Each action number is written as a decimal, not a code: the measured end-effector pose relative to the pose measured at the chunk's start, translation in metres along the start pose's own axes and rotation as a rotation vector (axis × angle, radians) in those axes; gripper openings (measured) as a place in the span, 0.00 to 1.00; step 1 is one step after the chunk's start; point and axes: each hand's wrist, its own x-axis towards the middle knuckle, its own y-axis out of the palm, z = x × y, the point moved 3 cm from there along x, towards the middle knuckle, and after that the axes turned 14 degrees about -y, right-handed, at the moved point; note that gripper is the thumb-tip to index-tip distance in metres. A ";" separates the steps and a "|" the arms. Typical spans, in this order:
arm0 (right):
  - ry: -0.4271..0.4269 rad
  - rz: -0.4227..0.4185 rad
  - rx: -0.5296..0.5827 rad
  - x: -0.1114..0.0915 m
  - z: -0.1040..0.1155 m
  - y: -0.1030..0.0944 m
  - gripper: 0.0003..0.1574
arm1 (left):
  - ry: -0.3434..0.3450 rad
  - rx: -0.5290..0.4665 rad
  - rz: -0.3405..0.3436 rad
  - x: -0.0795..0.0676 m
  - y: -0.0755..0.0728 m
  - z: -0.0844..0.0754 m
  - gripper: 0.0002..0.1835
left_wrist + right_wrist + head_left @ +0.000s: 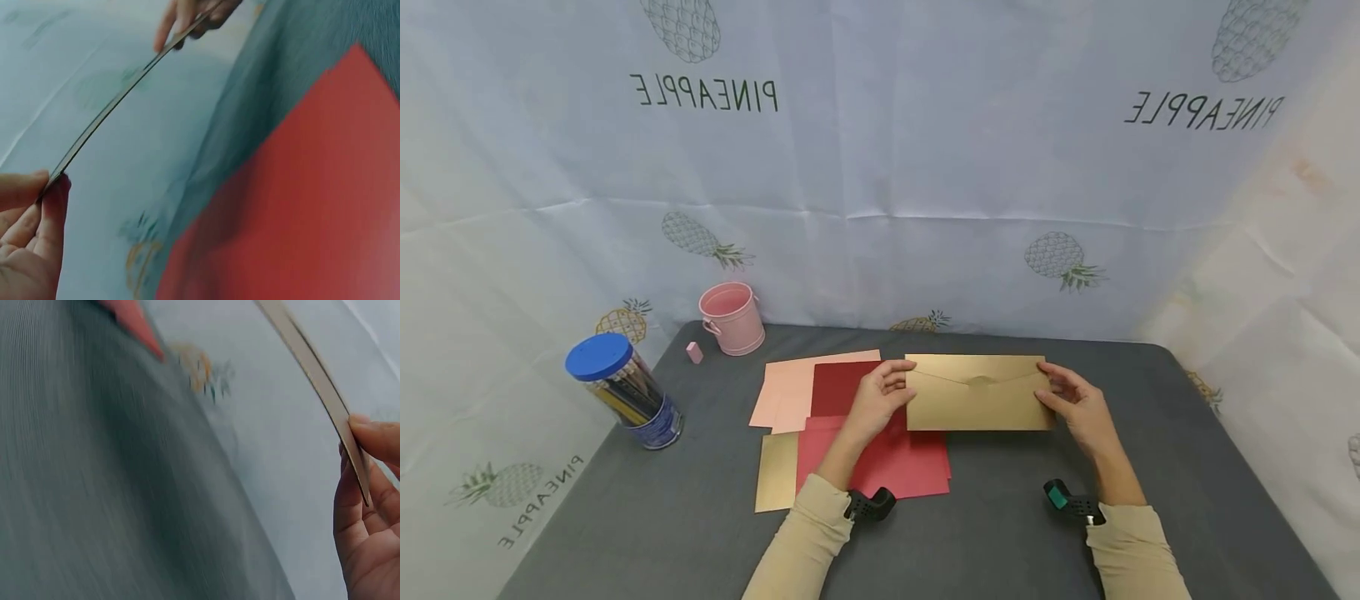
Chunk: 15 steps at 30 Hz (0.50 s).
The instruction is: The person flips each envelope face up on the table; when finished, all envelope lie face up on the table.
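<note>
A gold envelope (977,404) with its pointed flap folded down is held up off the table between both hands. My left hand (877,402) pinches its left edge between thumb and fingers, as the left wrist view also shows (31,240). At the opposite end my right hand (1075,407) grips the right edge the same way. Seen edge-on in the right wrist view, the envelope (319,381) looks thin and slightly bowed. Below and left of it lie red envelopes (880,467), partly covered by my left forearm.
Peach envelopes (790,387), a dark red one (833,387) and another gold one (777,473) overlap on the grey table (992,525). Toward the back left stand a pink bucket (737,325), a small pink block (695,352) and a blue-lidded jar of pencils (632,396).
</note>
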 end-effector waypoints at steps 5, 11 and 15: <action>0.033 0.028 -0.101 -0.003 -0.021 -0.043 0.31 | -0.022 0.040 0.012 0.016 0.044 -0.010 0.21; 0.124 0.046 -0.119 -0.001 -0.046 -0.088 0.34 | -0.094 0.040 -0.055 0.067 0.091 0.011 0.20; 0.187 0.050 -0.142 0.006 -0.062 -0.105 0.35 | -0.126 0.072 -0.136 0.088 0.114 0.014 0.19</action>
